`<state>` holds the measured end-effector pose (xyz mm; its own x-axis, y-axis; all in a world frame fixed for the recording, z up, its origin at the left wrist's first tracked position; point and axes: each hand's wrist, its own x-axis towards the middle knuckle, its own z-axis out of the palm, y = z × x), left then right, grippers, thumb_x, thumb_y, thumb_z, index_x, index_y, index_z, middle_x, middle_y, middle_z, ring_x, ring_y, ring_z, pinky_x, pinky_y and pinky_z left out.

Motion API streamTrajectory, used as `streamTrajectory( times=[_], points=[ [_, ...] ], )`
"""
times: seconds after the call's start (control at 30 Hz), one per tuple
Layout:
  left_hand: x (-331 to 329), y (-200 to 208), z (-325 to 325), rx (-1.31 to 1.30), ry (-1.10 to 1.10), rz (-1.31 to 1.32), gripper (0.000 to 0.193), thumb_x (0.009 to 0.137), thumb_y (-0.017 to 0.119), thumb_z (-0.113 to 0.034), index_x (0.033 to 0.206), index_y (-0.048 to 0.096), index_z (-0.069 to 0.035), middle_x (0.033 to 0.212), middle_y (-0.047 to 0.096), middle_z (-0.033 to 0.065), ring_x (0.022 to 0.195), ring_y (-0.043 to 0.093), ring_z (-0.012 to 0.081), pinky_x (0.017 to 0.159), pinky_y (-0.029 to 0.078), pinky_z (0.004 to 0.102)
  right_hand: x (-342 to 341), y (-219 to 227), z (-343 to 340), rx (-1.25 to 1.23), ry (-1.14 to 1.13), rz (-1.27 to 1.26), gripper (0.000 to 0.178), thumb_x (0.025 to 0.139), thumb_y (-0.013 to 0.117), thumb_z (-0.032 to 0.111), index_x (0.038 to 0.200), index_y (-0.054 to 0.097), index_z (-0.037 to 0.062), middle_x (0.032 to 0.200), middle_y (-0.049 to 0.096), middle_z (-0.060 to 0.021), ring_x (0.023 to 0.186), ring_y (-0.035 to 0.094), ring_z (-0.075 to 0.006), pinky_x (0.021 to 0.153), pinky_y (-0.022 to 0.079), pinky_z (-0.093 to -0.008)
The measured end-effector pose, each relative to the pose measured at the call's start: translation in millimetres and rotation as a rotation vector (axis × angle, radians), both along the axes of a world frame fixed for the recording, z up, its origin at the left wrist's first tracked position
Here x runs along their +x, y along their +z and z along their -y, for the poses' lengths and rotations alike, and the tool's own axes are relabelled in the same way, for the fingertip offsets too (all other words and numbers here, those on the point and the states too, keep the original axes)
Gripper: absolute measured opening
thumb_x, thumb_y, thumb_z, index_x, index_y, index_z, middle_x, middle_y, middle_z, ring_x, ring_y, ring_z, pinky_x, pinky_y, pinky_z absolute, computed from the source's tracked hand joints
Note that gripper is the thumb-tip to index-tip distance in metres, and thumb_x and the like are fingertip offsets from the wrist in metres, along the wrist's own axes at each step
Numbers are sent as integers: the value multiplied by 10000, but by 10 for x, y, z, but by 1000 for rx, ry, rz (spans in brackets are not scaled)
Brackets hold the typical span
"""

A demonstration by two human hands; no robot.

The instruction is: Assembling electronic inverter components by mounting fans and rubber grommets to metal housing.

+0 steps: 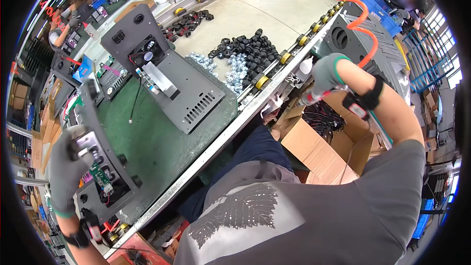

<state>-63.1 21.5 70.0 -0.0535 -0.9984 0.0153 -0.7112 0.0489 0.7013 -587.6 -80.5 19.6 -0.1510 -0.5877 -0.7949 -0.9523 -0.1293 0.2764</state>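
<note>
Left forearm (pixel 89 256) up from lower left corner, gloved left grip (pixel 65 172) reaching straight on past the wrist, fingers blurred so closure unclear; right arm out to the side, elbow bent, right forearm (pixel 392 110) angled up and inward, gloved right grip (pixel 327 74) curled closed.

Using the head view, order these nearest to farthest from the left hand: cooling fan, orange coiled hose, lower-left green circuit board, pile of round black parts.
1. Green circuit board: just right of the left hand.
2. Cooling fan: upper left.
3. Pile of round black parts: upper middle.
4. Orange coiled hose: upper right.
</note>
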Motion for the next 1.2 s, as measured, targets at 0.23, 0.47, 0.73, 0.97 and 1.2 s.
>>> streamTrajectory(
  times=[0.23, 0.47, 0.73, 0.97, 1.2],
  points=[
    [-86, 243, -314, -402, -145, 486, 387, 770, 658, -12, 1150, 586, 5, 957, 605, 76, 787, 556, 134, 680, 443, 247, -211, -1233, 848, 72, 106, -60, 365, 765, 755, 378, 1002, 720, 101, 990, 690, -52, 857, 641, -226, 806, 508, -377],
    [52, -409, -206, -449, -729, 1070, 377, 779, 617, -107, 1144, 561, -34, 1004, 550, 161, 984, 560, 367, 854, 451, 501, -62, -1194, 198, -398, 481, 122, 359, 713, 709, 373, 959, 742, 113, 923, 716, -120, 910, 682, -308, 716, 526, -464],
    [633, -1120, -7, -418, -868, 1115, 397, 795, 553, -151, 1187, 580, -94, 1035, 574, 119, 1031, 558, 301, 842, 478, 456, -945, -1169, -365, -387, -405, 187, 523, 762, 662, 448, 1062, 676, 20, 1042, 683, -188, 1020, 641, -334, 855, 496, -411],
    [822, -1391, 362, -668, -498, 1148, 498, 751, 553, -123, 1246, 509, -95, 986, 512, 157, 1024, 523, 365, 886, 436, 520, -1435, -2367, 241, -1065, -612, 908, 538, 725, 742, 381, 1112, 640, 21, 995, 681, -168, 918, 654, -296, 829, 502, -389],
    [493, -1387, 37, -451, -366, 988, 409, 765, 562, -113, 1172, 599, -124, 1043, 558, 85, 1071, 535, 295, 908, 448, 416, -1514, -3023, 635, -1171, -885, 1466, 217, 833, 666, 71, 1040, 607, 42, 935, 611, 5, 823, 593, -125, 719, 512, -292]
  ],
)
